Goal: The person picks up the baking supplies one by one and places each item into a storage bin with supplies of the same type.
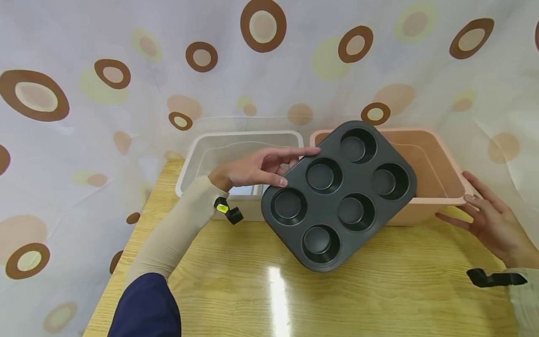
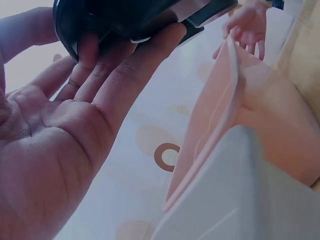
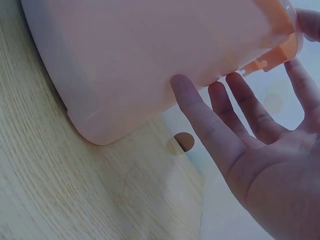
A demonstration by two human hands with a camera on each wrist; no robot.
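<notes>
My left hand (image 1: 263, 167) grips a dark grey muffin pan (image 1: 332, 187) by its upper left edge. The thumb lies on the pan's top face, and the left wrist view shows other fingers under it. Tilted toward the head camera, the pan hangs in front of two bins, its several round cups facing me. At the right, my right hand (image 1: 492, 220) touches the end of the pink bin (image 1: 452, 201). Its fingers (image 3: 187, 95) are spread and mostly straight against the bin's wall and under its rim.
A white bin (image 1: 198, 206) stands left of the pink one; something pale lies inside it, partly hidden by my left hand. Both bins stand at the back of a wooden table (image 1: 236, 290). Behind them hangs a white sheet (image 1: 160, 28) with brown circles.
</notes>
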